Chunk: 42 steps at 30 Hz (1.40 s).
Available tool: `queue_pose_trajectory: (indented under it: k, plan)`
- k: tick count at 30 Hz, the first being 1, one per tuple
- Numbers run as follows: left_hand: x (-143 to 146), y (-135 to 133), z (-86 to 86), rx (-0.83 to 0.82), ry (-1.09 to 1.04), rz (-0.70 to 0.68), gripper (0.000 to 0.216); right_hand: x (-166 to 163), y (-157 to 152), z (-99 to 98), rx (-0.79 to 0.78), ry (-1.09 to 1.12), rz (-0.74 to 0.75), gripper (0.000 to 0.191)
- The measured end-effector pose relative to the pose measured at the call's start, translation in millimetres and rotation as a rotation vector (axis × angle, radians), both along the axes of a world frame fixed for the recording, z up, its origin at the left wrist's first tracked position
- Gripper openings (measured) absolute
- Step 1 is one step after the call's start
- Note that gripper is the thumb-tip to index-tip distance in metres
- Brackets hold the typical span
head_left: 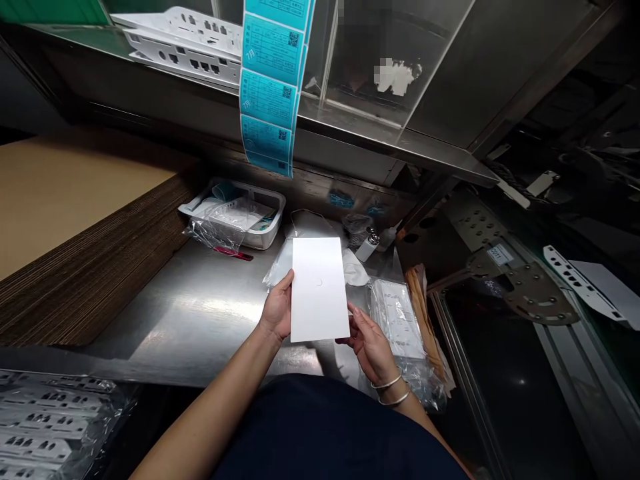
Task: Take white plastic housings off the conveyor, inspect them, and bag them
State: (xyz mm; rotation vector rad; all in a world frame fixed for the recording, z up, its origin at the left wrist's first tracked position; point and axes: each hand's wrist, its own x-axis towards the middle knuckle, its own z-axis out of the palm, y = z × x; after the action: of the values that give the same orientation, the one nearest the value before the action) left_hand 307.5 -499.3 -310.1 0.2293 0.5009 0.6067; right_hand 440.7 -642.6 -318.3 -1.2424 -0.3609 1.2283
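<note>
A plain white rectangular panel (pixel 320 303), with a faint small curved mark near its middle, is held up above the metal table. My left hand (pixel 279 308) grips its left edge, thumb on the near face and fingers hidden behind. At the lower right edge, my right hand (pixel 367 340) holds the panel between thumb and fingers; some of these fingers are tucked behind it. Beyond the panel, a clear plastic bag (pixel 281 263) and a crumpled white piece (pixel 355 270) lie partly covered.
Stacked brown cardboard (pixel 90 193) rises at left. A white basket (pixel 273 233) with bagged items stands behind a red tool (pixel 233 253). Blue labels (pixel 270 93) hang from the metal shelf. A white bottle (pixel 367 247) and bagged white parts (pixel 397 320) sit at right. Bagged perforated panels (pixel 45 427) are lower left.
</note>
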Motion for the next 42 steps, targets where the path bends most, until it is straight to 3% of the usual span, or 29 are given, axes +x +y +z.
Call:
queue_pose_trajectory:
  k: [4, 8, 14, 23, 33, 37, 40, 42]
  plan:
    - [0, 0, 2.4, 0.004, 0.037, 0.028, 0.038, -5, 15, 0.4, -0.070, -0.009, -0.049, 0.049]
    - [7, -4, 5.2, 0.003, 0.058, 0.033, 0.037, -7, 33, -6.3, -0.204, 0.177, -0.145, 0.052]
    - [8, -5, 2.0, -0.062, 0.111, -0.034, 0.043, 2, 31, -14.6, -0.056, 0.201, -0.196, 0.040]
    - [7, -5, 0.0, -0.068, 0.104, -0.043, 0.044, 16, 20, -21.8, -0.003, 0.098, -0.258, 0.024]
    - [6, -6, -5.4, -0.052, 0.095, 0.001, 0.042, 16, 23, -21.3, -0.107, 0.028, -0.268, 0.033]
    - [8, -7, -5.6, -0.052, 0.116, 0.016, 0.039, 11, 20, -17.1, -0.151, -0.180, -0.240, 0.042]
    - [11, -8, -5.0, -0.045, 0.122, 0.066, 0.039, -2, 13, -6.7, -0.112, -0.584, -0.253, 0.052]
    - [12, -8, -4.9, -0.033, 0.109, 0.108, 0.039, -8, 11, -3.3, -0.049, -0.823, -0.144, 0.067]
